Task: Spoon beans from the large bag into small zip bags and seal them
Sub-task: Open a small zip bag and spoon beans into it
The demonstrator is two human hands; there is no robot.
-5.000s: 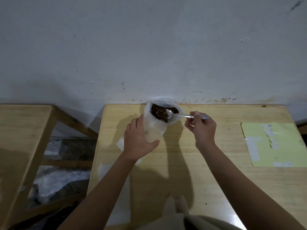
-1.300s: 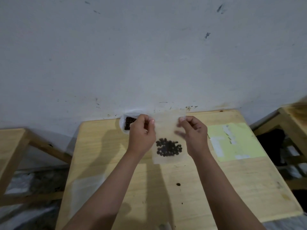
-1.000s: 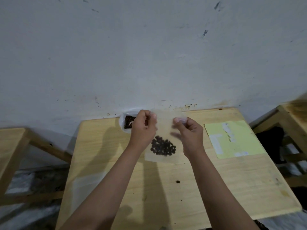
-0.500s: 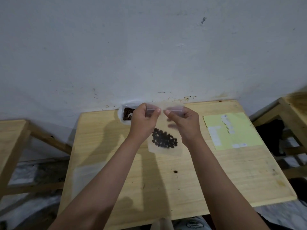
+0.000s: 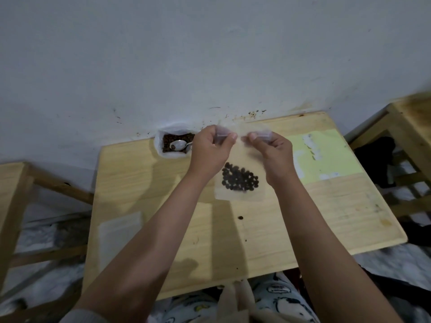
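Now, left hand (image 5: 210, 150): grip pinching the small zip bag's top edge near its left corner, thumb and fingers curled on the plastic.
Right hand (image 5: 272, 150): grip pinching the same top edge a little right of the left hand, fingertips nearly meeting it.
Small zip bag (image 5: 240, 183): held up above the tabletop (image 5: 303, 217), hanging, with dark beans (image 5: 240, 179) gathered in its lower half.
Large bag (image 5: 173, 143): open, at the tabletop's far edge by the wall, spoon (image 5: 178, 145) resting inside on its beans.
Loose bean (image 5: 240, 217): alone on the tabletop below the held bag.
Empty bags (image 5: 119, 231): flat, near the left edge.
Yellow sheet (image 5: 326, 155): far right corner.
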